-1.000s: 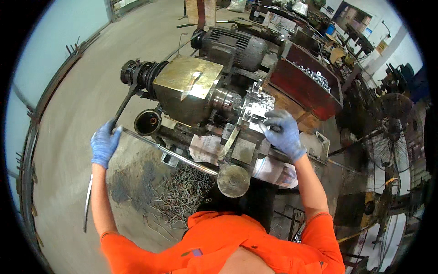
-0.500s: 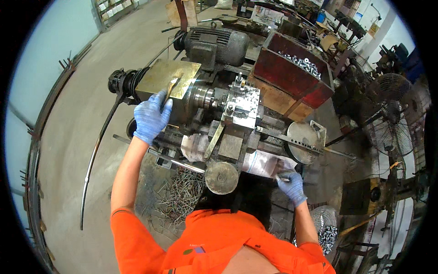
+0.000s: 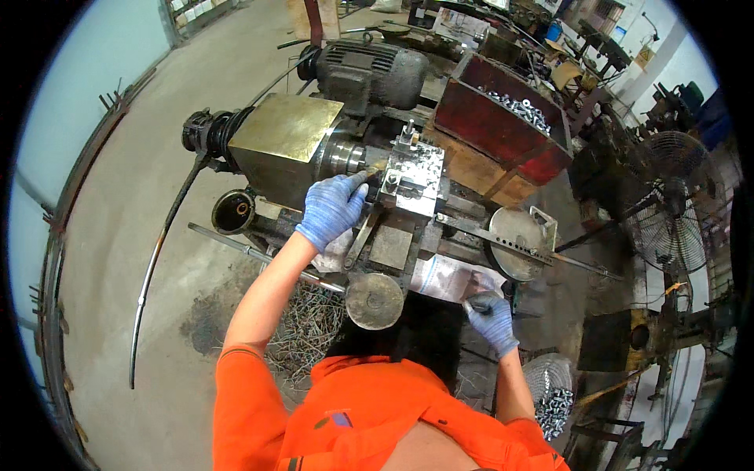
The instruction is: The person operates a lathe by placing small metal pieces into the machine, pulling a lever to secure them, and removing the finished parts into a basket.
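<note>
My left hand [image 3: 331, 210], in a blue knit glove, is closed around a small brush [image 3: 375, 168]. The brush's tip reaches the gap between the round metal chuck [image 3: 344, 156] and the bright tool block [image 3: 416, 177] of a lathe. Most of its handle is hidden by my fingers. On the right, my gloved right hand [image 3: 492, 320] has its fingers curled in, with darkened fingertips. What it holds, if anything, I cannot make out. A stained white sheet [image 3: 455, 279] lies just beyond those fingers.
A brass-coloured plate [image 3: 289, 125] tops the headstock, with a motor [image 3: 372, 72] behind. Beyond the tool block stands a red bin [image 3: 503, 122] of metal parts. A long bar [image 3: 243, 247] sticks out left; metal shavings [image 3: 306, 334] cover the floor below. A fan [image 3: 667, 224] stands right.
My left hand has taken the brush off the brass-coloured plate and moved right and nearer, to the chuck. My right hand has shifted slightly left, its fingers more curled.
</note>
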`<state>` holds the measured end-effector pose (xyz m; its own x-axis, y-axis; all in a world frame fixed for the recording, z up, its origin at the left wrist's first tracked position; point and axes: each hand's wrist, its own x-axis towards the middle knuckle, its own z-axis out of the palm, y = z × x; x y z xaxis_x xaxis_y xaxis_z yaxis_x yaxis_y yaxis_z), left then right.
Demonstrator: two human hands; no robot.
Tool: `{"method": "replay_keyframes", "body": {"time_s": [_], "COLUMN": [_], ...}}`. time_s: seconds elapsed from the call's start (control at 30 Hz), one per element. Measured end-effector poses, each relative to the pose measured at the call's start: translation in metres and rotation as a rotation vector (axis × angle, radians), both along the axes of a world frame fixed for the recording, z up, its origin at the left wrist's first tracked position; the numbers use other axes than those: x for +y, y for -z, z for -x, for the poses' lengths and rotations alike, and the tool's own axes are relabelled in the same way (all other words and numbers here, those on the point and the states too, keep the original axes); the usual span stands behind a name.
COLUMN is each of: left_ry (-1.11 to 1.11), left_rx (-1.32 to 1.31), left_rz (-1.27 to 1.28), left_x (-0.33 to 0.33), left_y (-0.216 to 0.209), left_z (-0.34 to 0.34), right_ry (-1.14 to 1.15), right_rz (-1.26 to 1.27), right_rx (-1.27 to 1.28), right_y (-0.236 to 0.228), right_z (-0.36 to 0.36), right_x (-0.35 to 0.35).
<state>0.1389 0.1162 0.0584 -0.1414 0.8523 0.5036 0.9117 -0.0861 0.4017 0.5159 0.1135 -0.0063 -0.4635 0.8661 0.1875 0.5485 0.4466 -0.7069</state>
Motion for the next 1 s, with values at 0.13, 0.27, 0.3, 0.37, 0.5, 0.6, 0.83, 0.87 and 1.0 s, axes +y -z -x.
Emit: {"method": "replay_keyframes", "body": {"time_s": [0.13,0.27,0.3,0.37,0.5,0.6,0.83,0.87,1.0], "left_ry": [-0.002,0.024,0.022,0.027,-0.113,-0.268,-0.32,-0.317,-0.402], "left_rx": [0.015,0.098,0.092,-0.001,-0.064,0.134,0.081,0.054,-0.339], "left_rz": [0.027,0.154,0.14,0.036,-0.201,-0.158,0.113,0.032,-0.341], "left_x": [0.003,-0.015,-0.022,-0.038,-0.051,-0.041,-0.059,-0.068,-0.128], "left_y": [0.007,0.006,0.003,-0.019,-0.056,-0.052,-0.061,-0.055,-0.011], "left_z": [-0.001,0.009,0.011,0.018,0.041,0.075,0.089,0.094,0.125], "right_ry": [0.058,0.025,0.036,0.056,0.101,0.069,0.101,0.133,0.201], "right_rz": [0.054,-0.045,-0.038,-0.018,0.011,-0.086,-0.033,0.007,-0.068], "right_rx": [0.033,-0.044,-0.03,-0.005,-0.004,-0.003,-0.024,-0.007,-0.048], "right_y": [0.005,0.012,0.01,0.006,0.015,0.007,-0.01,-0.011,0.008], "right_z": [-0.007,-0.009,-0.009,-0.009,-0.017,-0.016,-0.018,-0.02,-0.043], "right_x": [-0.002,-0.003,-0.002,-0.003,0.004,0.008,0.009,0.009,0.013]}}
